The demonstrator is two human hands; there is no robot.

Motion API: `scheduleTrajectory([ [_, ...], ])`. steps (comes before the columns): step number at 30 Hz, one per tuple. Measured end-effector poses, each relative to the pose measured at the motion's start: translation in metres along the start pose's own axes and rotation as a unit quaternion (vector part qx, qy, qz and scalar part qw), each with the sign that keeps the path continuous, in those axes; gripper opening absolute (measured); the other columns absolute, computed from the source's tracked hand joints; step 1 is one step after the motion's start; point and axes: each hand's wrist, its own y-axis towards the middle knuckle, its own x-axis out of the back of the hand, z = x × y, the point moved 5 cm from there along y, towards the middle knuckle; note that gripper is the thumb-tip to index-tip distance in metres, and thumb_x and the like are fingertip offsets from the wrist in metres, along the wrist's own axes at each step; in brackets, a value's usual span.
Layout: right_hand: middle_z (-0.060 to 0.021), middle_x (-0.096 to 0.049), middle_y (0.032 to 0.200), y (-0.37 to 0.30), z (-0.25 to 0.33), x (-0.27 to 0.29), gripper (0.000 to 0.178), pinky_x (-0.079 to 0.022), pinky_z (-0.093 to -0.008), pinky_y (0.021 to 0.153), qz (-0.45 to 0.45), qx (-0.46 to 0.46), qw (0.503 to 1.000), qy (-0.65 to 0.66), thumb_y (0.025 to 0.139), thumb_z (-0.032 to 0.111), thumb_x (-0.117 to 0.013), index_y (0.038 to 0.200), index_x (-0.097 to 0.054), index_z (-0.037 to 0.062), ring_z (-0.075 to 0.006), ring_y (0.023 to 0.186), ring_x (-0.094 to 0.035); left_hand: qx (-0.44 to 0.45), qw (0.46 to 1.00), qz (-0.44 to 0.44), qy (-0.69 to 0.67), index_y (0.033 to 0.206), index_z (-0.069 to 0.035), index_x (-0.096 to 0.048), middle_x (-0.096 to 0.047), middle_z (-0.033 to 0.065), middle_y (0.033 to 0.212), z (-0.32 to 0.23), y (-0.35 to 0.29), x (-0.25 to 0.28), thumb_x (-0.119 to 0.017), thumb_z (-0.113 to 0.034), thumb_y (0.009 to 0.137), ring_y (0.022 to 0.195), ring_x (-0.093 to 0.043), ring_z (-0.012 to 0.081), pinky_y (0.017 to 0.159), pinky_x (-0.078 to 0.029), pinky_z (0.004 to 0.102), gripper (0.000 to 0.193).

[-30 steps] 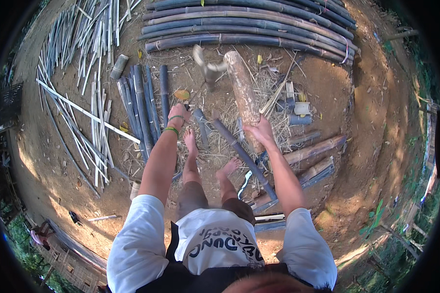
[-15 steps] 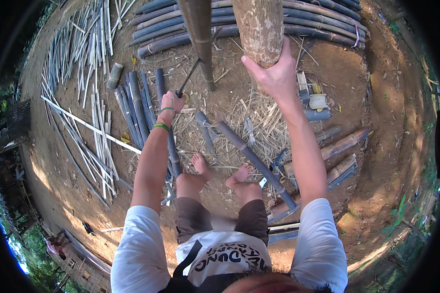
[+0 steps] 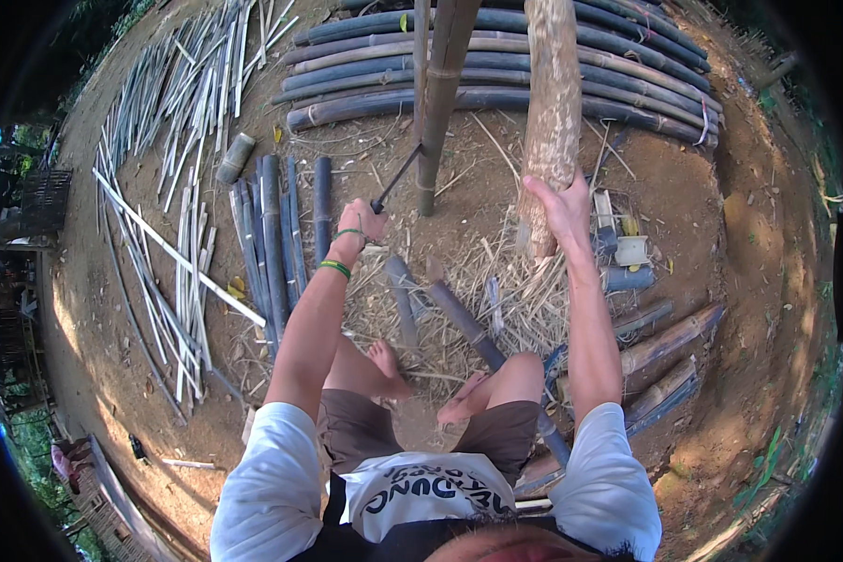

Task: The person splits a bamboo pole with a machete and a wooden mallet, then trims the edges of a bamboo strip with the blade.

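My left hand (image 3: 365, 222) is closed round the dark handle of a long knife (image 3: 401, 176). Its narrow blade reaches up and right to an upright bamboo pole (image 3: 447, 80), the tip meeting the pole where a thin strip (image 3: 422, 58) stands along its left side. How deep the blade sits I cannot tell. To the right, my right hand (image 3: 567, 214) grips a thick, rough, pale wooden log (image 3: 553, 117) near its lower end, thumb across the front. The log stands nearly upright beside the pole, apart from it.
Dark bamboo poles (image 3: 375, 80) lie in rows ahead. Split strips (image 3: 183, 122) spread at left, near short bamboo lengths (image 3: 272, 220). Shavings (image 3: 506, 314) litter the ground round my bare feet (image 3: 464, 398). A bamboo pole (image 3: 464, 323) slants past my right leg; more pieces (image 3: 670, 342) lie right.
The log and my right hand have come down, and more of the log's length shows. The view has shifted, bringing the thin strip beside the pole into sight. My left hand keeps the knife at the pole.
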Motion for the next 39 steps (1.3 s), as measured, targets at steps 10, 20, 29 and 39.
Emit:
scheduleTrajectory([
  [10,-0.0184,-0.072,0.115,-0.004,-0.107,-0.058,0.069,-0.057,-0.0430,0.093,0.142,0.028,0.958,-0.247,0.072,0.029,-0.084,0.131,-0.060,0.0011,-0.0285,0.104,-0.071,-0.126,0.987,-0.093,0.040,0.099,0.004,-0.074,-0.073,0.0286,0.095,-0.024,0.030,-0.012,-0.077,-0.036,0.081,0.094,-0.074,0.0391,0.083,-0.057,0.0452,0.043],
  [20,-0.0161,-0.073,0.111,-0.023,-0.018,-0.024,0.067,-0.058,-0.0360,0.083,-0.041,0.237,0.966,-0.093,0.073,0.031,-0.086,0.127,-0.060,-0.0011,-0.0242,0.091,-0.073,-0.064,0.994,-0.092,-0.003,0.103,0.004,-0.075,-0.072,0.0309,0.105,0.019,0.018,-0.036,-0.074,-0.030,0.080,0.101,-0.072,0.0420,0.089,-0.058,0.0451,0.041],
  [29,-0.0194,-0.068,0.119,-0.021,-0.209,-0.113,0.081,-0.057,-0.0481,0.097,0.133,0.041,0.952,-0.272,0.076,0.032,-0.085,0.141,-0.049,0.0018,-0.0316,0.103,-0.070,-0.076,0.996,-0.047,0.002,0.094,0.007,-0.073,-0.074,0.0238,0.091,0.002,0.034,-0.056,-0.076,-0.028,0.081,0.081,-0.074,0.0329,0.072,-0.058,0.0416,0.037],
  [39,-0.0214,-0.072,0.113,-0.085,-0.269,-0.080,0.065,-0.053,-0.0441,0.097,0.003,-0.122,0.967,-0.224,0.078,0.033,-0.081,0.132,-0.060,0.0023,-0.0327,0.104,-0.070,-0.052,0.991,-0.007,-0.122,0.091,0.012,-0.069,-0.071,0.0240,0.073,0.008,0.012,-0.083,-0.069,-0.047,0.092,0.066,-0.075,0.0301,0.066,-0.060,0.0402,0.059],
])
